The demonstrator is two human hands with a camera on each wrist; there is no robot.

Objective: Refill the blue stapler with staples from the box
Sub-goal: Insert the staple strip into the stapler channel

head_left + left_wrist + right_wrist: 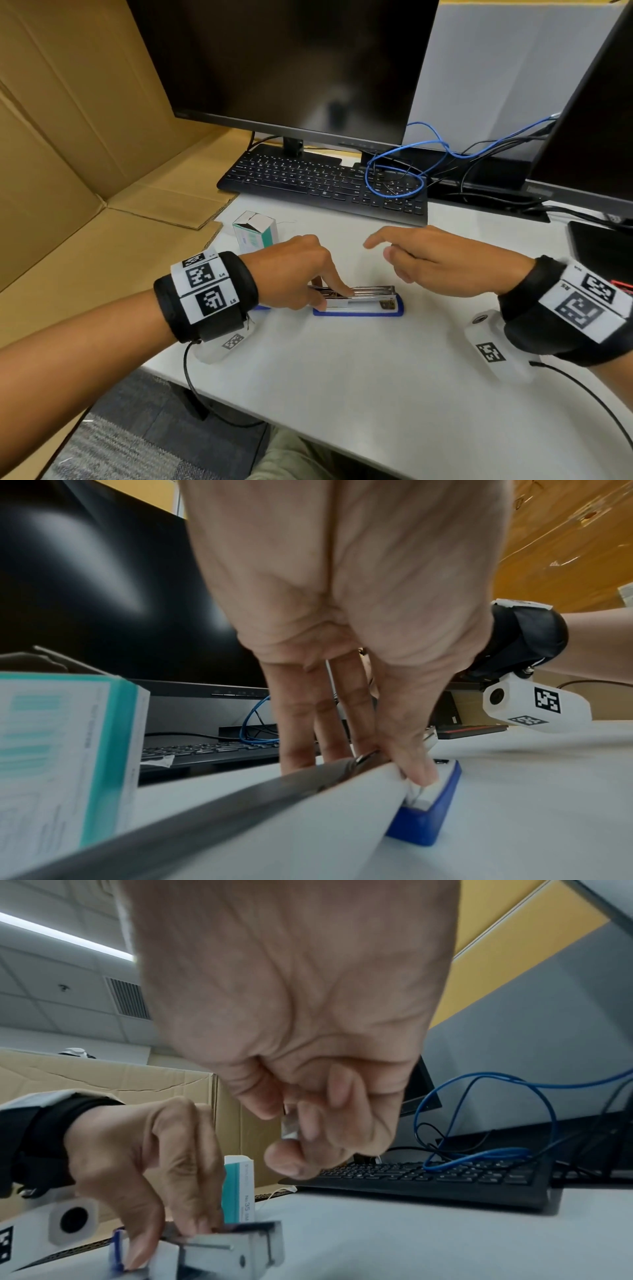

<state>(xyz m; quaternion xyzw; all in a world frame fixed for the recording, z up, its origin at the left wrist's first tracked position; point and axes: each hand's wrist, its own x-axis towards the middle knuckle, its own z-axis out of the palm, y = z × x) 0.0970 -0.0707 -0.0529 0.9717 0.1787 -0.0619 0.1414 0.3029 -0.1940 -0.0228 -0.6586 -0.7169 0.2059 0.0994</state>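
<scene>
Midway: left hand (294, 274) pins the opened blue stapler (359, 303) at frame centre; right hand (308, 1123) seemingly pinches staples (289, 1125), loading remains.

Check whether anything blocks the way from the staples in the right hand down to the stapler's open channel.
Partly. The left hand holds the stapler, its fingers over the channel's rear end. The front stretch nearest the right hand lies uncovered. The staples sit above it, with nothing else visible between.
</scene>
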